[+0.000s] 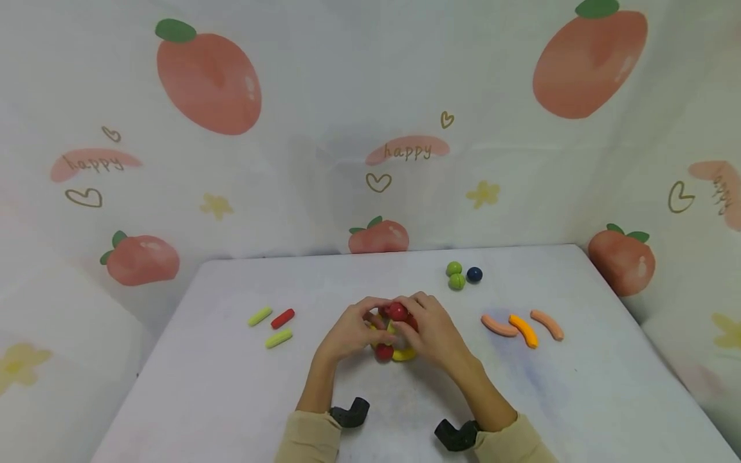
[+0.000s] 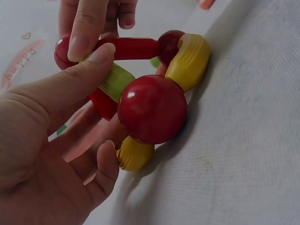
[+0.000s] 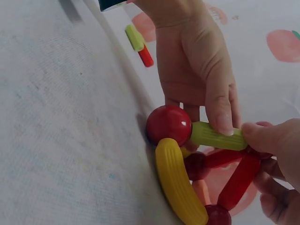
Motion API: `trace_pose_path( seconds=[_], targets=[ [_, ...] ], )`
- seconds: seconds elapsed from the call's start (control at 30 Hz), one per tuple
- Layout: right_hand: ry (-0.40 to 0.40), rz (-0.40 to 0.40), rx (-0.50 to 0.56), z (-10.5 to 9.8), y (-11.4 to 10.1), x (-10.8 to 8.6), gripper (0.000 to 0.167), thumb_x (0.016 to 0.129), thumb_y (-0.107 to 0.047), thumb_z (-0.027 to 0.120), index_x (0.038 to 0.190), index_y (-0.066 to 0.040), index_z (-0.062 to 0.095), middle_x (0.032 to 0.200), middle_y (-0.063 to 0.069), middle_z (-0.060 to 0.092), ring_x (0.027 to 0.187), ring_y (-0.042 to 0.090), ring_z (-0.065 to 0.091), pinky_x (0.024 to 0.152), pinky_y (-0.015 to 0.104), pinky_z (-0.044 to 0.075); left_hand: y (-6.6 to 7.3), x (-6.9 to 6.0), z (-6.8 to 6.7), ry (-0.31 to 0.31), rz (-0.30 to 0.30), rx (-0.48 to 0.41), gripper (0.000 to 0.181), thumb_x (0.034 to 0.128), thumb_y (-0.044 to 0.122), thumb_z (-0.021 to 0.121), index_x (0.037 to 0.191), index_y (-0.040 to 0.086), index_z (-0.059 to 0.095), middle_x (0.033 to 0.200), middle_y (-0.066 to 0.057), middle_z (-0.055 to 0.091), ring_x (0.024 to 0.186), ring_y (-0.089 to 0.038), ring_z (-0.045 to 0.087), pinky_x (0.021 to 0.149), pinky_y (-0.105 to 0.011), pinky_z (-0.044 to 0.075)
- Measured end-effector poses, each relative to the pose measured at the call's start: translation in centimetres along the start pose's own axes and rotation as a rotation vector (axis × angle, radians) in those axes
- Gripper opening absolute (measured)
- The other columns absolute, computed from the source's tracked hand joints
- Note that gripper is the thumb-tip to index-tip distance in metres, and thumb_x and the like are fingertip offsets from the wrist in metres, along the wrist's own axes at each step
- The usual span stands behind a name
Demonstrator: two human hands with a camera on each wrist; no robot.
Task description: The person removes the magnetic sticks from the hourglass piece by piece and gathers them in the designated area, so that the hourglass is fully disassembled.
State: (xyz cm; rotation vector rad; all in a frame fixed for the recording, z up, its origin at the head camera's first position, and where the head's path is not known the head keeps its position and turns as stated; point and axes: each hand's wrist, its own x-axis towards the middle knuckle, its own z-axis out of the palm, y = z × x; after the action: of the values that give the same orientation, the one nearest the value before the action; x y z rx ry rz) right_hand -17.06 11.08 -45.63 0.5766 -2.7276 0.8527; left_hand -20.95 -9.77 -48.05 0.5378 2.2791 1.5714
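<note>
A toy frame of magnetic-looking balls and sticks stands mid-table between both hands. Its base has a large red ball [image 2: 152, 108] and yellow curved sticks [image 3: 178, 180]. A light green ribbed stick [image 3: 218, 136] slants up from that ball, and red sticks [image 2: 133, 48] join smaller red balls at the top. My left hand [image 1: 351, 331] pinches the green stick, its thumb lying along it. On the other side, my right hand [image 1: 434, 328] pinches the upper red ball [image 1: 397, 312] where the green and red sticks meet. Fingers partly hide the far side of the frame.
On the left lie two light green sticks [image 1: 279, 339] and a red stick [image 1: 282, 318]. Toward the back are two green balls [image 1: 457, 281] and a dark blue ball [image 1: 475, 274]. Peach curved sticks [image 1: 499, 326] flank an orange curved stick [image 1: 523, 331] at right.
</note>
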Motion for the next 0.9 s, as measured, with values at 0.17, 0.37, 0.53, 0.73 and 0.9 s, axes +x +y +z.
trace_pose_path(
  seconds=[0.17,0.37,0.53,0.73,0.9],
  targets=[
    [0.045,-0.028,-0.021,0.3,0.1,0.0,0.043,0.088,-0.027,0.081,0.126,-0.016,0.066,0.109,0.002,0.067,0.098,0.018,0.060,0.085,0.035,0.058,0.0,0.1,0.1,0.009,0.003,0.024,0.059,0.0818,0.020,0.087,0.135,0.020,0.063,0.125,-0.006,0.066,0.095,-0.019,0.065,0.073,-0.027,0.057],
    [0.064,-0.018,0.032,0.7,0.1,0.1,0.046,0.084,-0.025,0.085,0.123,-0.013,0.065,0.110,0.002,0.071,0.099,0.016,0.061,0.085,0.034,0.059,0.0,0.2,0.5,0.079,0.006,0.113,0.041,0.0892,0.016,0.077,0.129,0.020,0.066,0.123,-0.005,0.068,0.096,-0.018,0.067,0.080,-0.029,0.059],
    [0.068,0.001,0.035,1.0,0.1,0.2,0.045,0.082,-0.023,0.087,0.120,-0.013,0.065,0.106,0.001,0.072,0.094,0.014,0.058,0.082,0.031,0.058,-0.2,0.4,1.0,0.181,0.020,0.184,0.027,0.0939,0.012,0.071,0.119,0.020,0.072,0.114,-0.003,0.071,0.093,-0.016,0.067,0.079,-0.026,0.058],
    [0.038,0.050,0.093,0.8,0.3,0.2,0.041,0.086,-0.027,0.083,0.121,-0.017,0.065,0.101,-0.002,0.070,0.090,0.016,0.057,0.077,0.025,0.054,-0.3,0.4,1.0,0.199,0.021,0.180,0.023,0.0923,0.016,0.076,0.115,0.020,0.073,0.111,-0.002,0.072,0.088,-0.014,0.065,0.078,-0.023,0.055],
    [0.006,0.115,0.178,0.6,0.6,0.2,0.044,0.089,-0.028,0.079,0.128,-0.018,0.062,0.107,-0.002,0.068,0.094,0.019,0.060,0.080,0.029,0.057,-0.1,0.3,0.9,0.193,0.013,0.162,0.024,0.0907,0.023,0.078,0.114,0.021,0.073,0.110,-0.002,0.072,0.089,-0.015,0.067,0.081,-0.027,0.057]
  ],
)
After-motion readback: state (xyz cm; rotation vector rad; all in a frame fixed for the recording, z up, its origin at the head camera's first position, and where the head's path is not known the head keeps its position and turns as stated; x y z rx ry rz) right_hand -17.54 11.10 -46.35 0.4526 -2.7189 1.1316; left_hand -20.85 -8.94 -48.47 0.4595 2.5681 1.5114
